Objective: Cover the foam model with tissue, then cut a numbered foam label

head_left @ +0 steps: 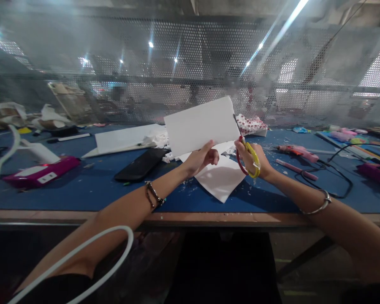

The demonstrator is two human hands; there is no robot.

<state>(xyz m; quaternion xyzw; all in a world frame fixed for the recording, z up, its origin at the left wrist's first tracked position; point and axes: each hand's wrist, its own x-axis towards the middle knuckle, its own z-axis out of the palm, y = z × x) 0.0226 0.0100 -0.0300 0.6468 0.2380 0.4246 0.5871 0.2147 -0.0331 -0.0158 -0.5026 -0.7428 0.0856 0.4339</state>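
My left hand (202, 158) pinches the lower edge of a white sheet (201, 124) and holds it up above the blue table (91, 190). My right hand (255, 160) grips scissors (248, 158) with red and yellow handles, fingers through the loops. The blades point up at the right edge of the sheet. Under both hands another white sheet (220, 179) lies flat on the table, with small white scraps around it.
A black phone (141, 164) lies left of my hands, a magenta device (39, 173) farther left. A pink glue gun (296, 151) with a black cable and a pink pen (296, 169) lie to the right. A perforated screen (190, 67) backs the table.
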